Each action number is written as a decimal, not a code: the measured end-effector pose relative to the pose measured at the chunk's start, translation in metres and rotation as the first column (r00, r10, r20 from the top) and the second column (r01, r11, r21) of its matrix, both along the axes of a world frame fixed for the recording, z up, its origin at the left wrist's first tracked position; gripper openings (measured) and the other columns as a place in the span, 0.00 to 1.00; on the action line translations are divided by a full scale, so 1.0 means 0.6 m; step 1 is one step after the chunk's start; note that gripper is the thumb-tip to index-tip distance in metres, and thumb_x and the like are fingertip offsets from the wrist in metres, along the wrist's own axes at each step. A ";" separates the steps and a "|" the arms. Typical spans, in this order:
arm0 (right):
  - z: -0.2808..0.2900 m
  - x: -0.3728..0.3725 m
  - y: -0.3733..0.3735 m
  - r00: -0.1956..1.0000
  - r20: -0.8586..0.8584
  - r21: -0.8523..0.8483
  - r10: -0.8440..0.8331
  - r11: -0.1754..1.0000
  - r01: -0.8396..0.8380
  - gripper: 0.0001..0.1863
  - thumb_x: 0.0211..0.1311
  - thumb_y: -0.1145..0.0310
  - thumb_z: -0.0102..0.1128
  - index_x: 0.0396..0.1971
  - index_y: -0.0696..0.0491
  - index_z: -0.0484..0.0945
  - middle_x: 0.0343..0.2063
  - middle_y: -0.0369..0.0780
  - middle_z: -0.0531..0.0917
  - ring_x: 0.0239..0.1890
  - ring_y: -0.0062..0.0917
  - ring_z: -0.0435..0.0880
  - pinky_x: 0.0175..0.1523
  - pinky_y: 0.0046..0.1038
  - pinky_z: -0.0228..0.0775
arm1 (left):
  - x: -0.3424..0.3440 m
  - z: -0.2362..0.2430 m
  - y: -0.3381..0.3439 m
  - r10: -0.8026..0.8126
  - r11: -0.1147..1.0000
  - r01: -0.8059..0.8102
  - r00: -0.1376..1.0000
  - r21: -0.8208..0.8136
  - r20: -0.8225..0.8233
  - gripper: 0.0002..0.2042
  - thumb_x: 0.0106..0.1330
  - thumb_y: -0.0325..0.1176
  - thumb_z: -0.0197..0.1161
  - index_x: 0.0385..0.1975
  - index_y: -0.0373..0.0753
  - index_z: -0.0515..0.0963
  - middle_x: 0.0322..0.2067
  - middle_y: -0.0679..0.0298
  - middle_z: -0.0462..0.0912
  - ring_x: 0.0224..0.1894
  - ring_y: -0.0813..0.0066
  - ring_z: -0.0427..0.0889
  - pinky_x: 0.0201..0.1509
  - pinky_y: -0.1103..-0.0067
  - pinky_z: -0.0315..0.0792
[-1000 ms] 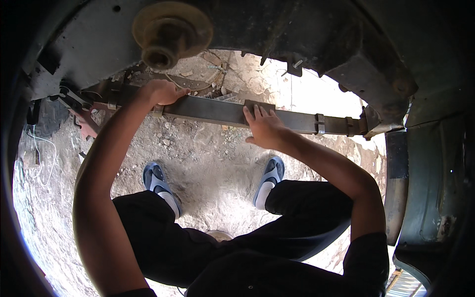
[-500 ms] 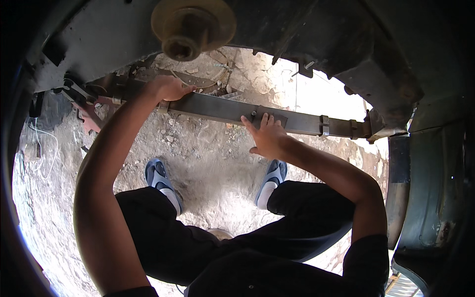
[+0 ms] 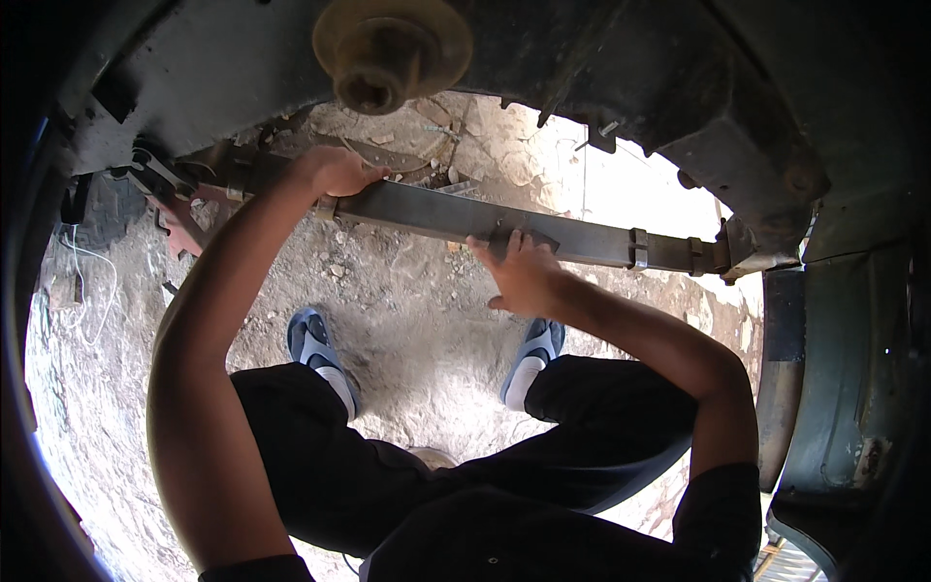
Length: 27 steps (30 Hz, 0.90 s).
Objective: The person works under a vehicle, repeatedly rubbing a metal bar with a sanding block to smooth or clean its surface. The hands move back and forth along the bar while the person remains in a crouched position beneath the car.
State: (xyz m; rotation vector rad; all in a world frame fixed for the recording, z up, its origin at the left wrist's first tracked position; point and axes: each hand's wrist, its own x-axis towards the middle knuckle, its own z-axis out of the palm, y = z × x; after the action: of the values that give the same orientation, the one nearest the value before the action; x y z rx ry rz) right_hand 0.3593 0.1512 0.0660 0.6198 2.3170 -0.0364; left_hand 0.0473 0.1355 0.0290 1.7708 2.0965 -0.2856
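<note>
A long dark leaf spring (image 3: 427, 209) with metal clips runs across in front of me, sloping down to the right. My left hand (image 3: 339, 173) is closed over its upper edge left of the middle, its far fingers hidden behind the steel. My right hand (image 3: 524, 272) reaches up to the spring's near face right of the middle. Its fingers are spread and touch a small dark flat plate (image 3: 546, 242) lying against the spring. The fingers partly cover that plate.
A rusty flanged round part (image 3: 393, 53) hangs overhead under the dark vehicle body. A wrench (image 3: 160, 170) and reddish bracket (image 3: 179, 228) sit by the spring's left end. A clip (image 3: 637, 249) wraps the spring at right. My sandalled feet (image 3: 312, 339) stand on dusty, stony ground.
My right hand's fingers have shifted slightly down and left on the plate, and a small bolt head seen there earlier no longer shows. The left hand keeps its place on the spring.
</note>
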 end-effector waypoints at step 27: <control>-0.054 0.013 0.007 0.895 -0.386 0.079 0.224 0.975 -0.209 0.50 0.58 0.51 0.64 0.72 0.52 0.43 0.69 0.59 0.52 0.71 0.50 0.53 0.69 0.51 0.54 | 0.003 0.001 0.004 0.022 0.998 -0.021 1.000 -0.053 0.021 0.38 0.69 0.66 0.34 0.46 0.37 0.82 0.45 0.48 0.83 0.52 0.54 0.81 0.57 0.65 0.72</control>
State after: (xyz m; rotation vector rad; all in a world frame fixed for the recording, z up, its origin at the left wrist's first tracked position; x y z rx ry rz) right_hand 0.3672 0.1554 0.0335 0.3916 2.7721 -0.0160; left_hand 0.0492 0.1377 0.0297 1.7123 2.0728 -0.3121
